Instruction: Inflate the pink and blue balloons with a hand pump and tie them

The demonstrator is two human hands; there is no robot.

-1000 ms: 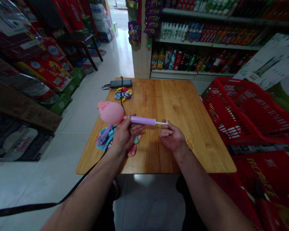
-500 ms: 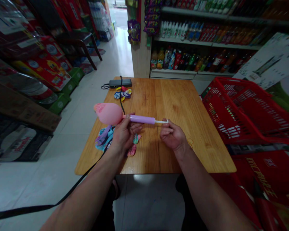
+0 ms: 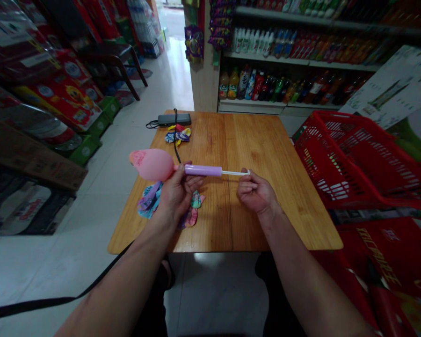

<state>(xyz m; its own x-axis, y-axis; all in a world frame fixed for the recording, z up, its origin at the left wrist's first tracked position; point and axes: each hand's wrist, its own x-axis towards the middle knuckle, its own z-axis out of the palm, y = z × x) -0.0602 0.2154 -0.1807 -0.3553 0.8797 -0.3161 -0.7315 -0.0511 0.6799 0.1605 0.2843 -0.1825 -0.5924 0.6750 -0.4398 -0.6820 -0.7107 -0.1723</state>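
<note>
Since a moment ago your right hand [image 3: 257, 193] has drawn the thin white plunger rod [image 3: 235, 173] farther out of the pump, so more of the rod shows, and the balloon sits a little farther left. Your right hand is closed around the handle at the rod's end, fingers curled under, thumb on top. Your left hand [image 3: 177, 192] is wrapped from below around the front of the smooth lilac pump barrel [image 3: 203, 170], a slim plastic cylinder held level above the table, pinching where the barrel meets the neck of the pink balloon [image 3: 150, 164]. That balloon is part-filled, a soft rounded oval with a faint printed patch at its far tip, and it hangs out past the table's left edge. Under your left hand a heap of flat, limp balloons [image 3: 149, 201] in blue, purple and pink lies on the wooden table [image 3: 259, 150], whose top is glossy, warm-toned planks with visible grain. Near the far left corner lies a second small cluster of flat balloons [image 3: 178, 135], and just beyond it a dark, flat rectangular device [image 3: 174, 120] with a black cable [image 3: 176, 145] running toward you. Red plastic baskets [image 3: 351, 159] with slotted walls stand right of the table; drink bottles [image 3: 277, 89] fill the shelves behind.
</note>
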